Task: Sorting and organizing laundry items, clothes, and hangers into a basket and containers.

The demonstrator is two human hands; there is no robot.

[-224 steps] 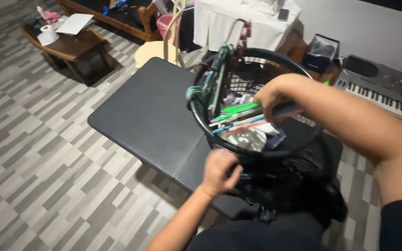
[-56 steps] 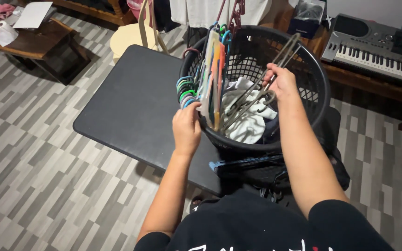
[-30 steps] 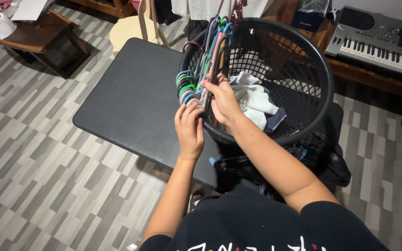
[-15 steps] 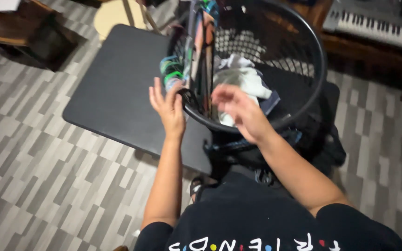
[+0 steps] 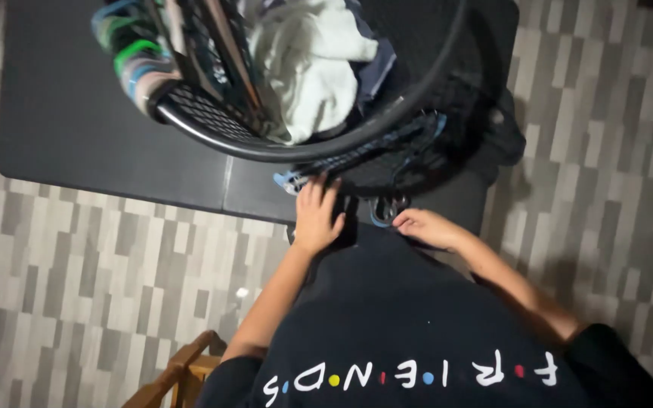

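A round black mesh laundry basket (image 5: 266,147) stands on a black table (image 5: 77,136). White and dark clothes (image 5: 304,60) lie inside it, and several coloured hangers (image 5: 134,68) hook over its left rim. A dark bundle of blue and black hangers (image 5: 357,162) lies under the basket at the table's near edge, its hooks (image 5: 383,213) pointing toward me. My left hand (image 5: 317,215) rests on the bundle's left end with its fingers stretched out. My right hand (image 5: 426,227) has its fingertips at the hooks; its grip is hidden.
Grey patterned floor tiles (image 5: 77,264) surround the table. A wooden chair corner (image 5: 183,370) shows at the bottom left, beside my black shirt. Dark fabric (image 5: 504,128) hangs off the table's right side.
Both hands left the basket's rim and dropped to the hanger bundle under the basket. The view tilted down toward my body.
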